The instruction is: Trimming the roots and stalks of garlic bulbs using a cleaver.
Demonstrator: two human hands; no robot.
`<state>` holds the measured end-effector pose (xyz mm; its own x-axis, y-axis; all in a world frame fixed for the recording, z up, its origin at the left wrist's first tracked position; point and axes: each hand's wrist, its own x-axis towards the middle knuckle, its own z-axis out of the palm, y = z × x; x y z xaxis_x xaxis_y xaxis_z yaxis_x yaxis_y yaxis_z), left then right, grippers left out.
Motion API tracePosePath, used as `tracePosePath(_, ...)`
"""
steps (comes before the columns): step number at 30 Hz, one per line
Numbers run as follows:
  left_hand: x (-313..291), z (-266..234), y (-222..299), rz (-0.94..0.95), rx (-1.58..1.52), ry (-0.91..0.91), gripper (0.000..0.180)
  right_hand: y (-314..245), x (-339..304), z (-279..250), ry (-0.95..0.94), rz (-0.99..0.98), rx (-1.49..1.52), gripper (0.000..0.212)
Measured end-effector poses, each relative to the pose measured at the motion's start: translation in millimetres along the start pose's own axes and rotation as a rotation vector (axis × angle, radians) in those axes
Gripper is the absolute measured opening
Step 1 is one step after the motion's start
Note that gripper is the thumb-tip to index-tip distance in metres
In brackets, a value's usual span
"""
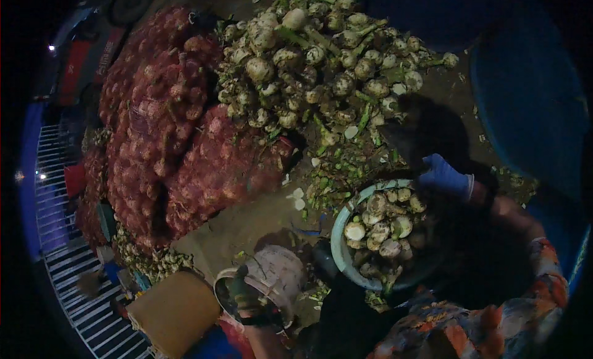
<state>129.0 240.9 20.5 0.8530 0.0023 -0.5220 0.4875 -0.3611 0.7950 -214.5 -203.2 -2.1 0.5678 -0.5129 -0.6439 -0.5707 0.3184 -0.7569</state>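
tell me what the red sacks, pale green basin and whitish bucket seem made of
Red mesh sacks: probably plastic netting, matte; the bulbs show through.
Pale green basin: likely plastic, fairly smooth, with a thick rounded rim, though enamelled metal isn't ruled out.
Whitish bucket: perhaps plastic, dull and dirt-smeared; its round mouth looks stiff, but dim light leaves it open.

Rough bulbs [381, 229], mesh sacks [157, 121], smooth plastic basin [338, 248]
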Motion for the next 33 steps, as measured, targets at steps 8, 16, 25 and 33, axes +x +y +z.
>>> tracePosePath(8, -41, 100, 125, 0.722, 1.032, -0.481, 0.03, 1, 13, -15, -0.058, -0.007, 0.028, 0.018)
tracePosePath(16, 7, 357, 76, 1.591, 1.596, -0.616, 0.064, 18, 15, -40, -0.029, 0.047, 0.142, 0.018)
tracePosePath(25, -14, 441, 41, 1.474, 1.994, -0.756, 0.058, 39, -15, -91, 0.084, -0.055, 0.21, 0.021)
tracePosePath(33, 19, 360, 12, 0.72, 0.581, -0.869, 0.057, 21, 8, -79, -0.012, -0.293, -0.287, 0.023)
